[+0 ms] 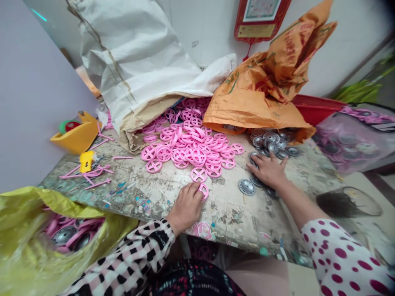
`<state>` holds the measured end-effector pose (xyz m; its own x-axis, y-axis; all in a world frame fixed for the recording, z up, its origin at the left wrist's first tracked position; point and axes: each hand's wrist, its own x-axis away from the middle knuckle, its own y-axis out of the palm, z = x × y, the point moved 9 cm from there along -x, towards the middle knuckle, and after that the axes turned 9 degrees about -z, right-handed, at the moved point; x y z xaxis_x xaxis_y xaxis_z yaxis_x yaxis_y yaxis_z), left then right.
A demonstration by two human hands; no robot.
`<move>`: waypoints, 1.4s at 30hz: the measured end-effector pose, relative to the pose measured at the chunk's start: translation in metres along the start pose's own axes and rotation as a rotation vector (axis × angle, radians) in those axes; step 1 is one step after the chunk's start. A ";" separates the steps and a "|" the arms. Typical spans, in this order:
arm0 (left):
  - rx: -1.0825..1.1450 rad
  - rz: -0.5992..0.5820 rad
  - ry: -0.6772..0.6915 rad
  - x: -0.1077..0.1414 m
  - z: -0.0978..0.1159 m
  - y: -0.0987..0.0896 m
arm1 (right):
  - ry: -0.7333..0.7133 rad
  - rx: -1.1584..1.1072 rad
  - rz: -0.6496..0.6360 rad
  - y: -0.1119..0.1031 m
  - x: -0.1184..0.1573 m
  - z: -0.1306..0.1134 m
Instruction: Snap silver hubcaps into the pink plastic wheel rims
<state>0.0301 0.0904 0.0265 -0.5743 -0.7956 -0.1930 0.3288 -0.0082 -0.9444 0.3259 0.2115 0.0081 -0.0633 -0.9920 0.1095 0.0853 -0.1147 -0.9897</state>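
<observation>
Near the front of the worn table, my left hand (pixel 187 205) has its fingers closed at the edge of a pink spoked wheel (pixel 204 192). Just beyond lies another pink wheel (pixel 199 174), in front of a large pile of the same wheels (pixel 197 150). My right hand (pixel 269 169) lies palm down with fingers spread over several grey hubcap-like discs, partly hiding them. One grey disc (pixel 247 187) rests flat to its left. More grey discs (pixel 271 142) are heaped beyond its fingertips.
A white sack (pixel 148 53) and an orange bag (pixel 262 90) spill parts onto the table (pixel 228 209). Pink sticks (pixel 95 174) and a yellow scoop-like container (pixel 77 133) are at left. A yellow bag (pixel 24 230) holds wheels below; a clear bag (pixel 348 139) sits right.
</observation>
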 end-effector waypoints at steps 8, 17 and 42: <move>0.017 0.030 0.016 0.002 0.000 0.000 | 0.021 -0.191 -0.038 0.021 0.068 -0.008; 0.045 0.099 0.057 0.007 0.001 -0.003 | -0.115 -0.202 0.003 0.024 0.124 -0.056; 0.245 0.207 0.035 0.014 -0.007 -0.016 | 0.053 -0.305 0.240 -0.014 0.188 -0.032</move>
<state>0.0117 0.0835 0.0369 -0.5005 -0.7744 -0.3870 0.6096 0.0022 -0.7927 0.2812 0.0285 0.0399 -0.1295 -0.9837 -0.1251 -0.1949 0.1489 -0.9695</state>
